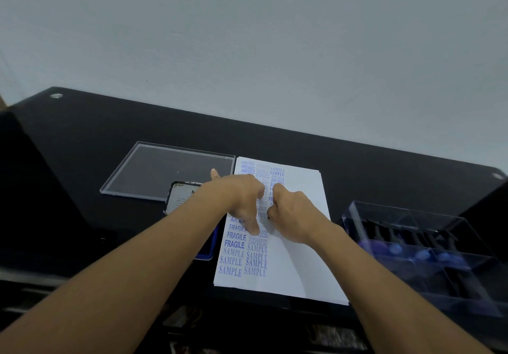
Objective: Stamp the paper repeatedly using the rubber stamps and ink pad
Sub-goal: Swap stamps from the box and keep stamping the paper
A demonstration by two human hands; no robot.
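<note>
Paper (299, 257) mid worktop (110, 123); blue prints read AMENDED, EXPRESS, SAMPLE, AIR MAIL, FRAGILE; right half blank. Left hand (242, 202) fingers spread, pressing paper. Right hand (291, 213) curled round rubber stamp (268, 217), only dark sliver showing, at paper centre. Blue ink pad (210, 248) left of paper, mostly under forearm. Clear stamp box (412, 216) right, reaching frame edge.

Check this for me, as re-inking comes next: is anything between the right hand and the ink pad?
Yes. The left hand presses the paper right beside the right hand, and its forearm lies across the ink pad, covering most of it.
</note>
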